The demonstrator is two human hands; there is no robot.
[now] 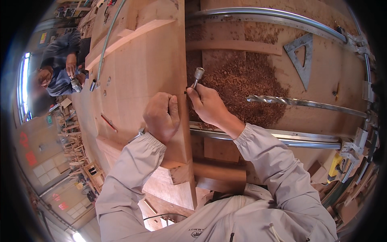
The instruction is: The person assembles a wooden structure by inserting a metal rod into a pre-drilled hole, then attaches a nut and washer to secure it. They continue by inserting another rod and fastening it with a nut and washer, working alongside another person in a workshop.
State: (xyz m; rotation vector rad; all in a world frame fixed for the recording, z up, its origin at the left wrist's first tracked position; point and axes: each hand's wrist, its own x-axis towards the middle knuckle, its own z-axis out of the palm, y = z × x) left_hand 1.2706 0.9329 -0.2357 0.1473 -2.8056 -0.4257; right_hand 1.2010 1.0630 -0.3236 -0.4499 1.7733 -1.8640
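My right hand (208, 104) grips a small metal tool with a cylindrical, socket-like head (199, 73) pointing up, beside the edge of a large wooden panel (130, 75). Curled into a fist, my left hand (161, 116) rests at the panel near that same edge; whether anything is inside it is hidden. A metal tool (137, 135), partly hidden, lies by my left cuff. To the right of my right hand, a long spiral drill bit (272, 100) reaches over a heap of reddish wood shavings (242, 81).
Steel guide rails (272, 12) (314, 143) run on both sides of the bit. A metal set square (302, 60) lies on the board. A red pencil-like tool (108, 122) and a hose (109, 39) are on the panel. A co-worker (63, 66) holds a tool at the left.
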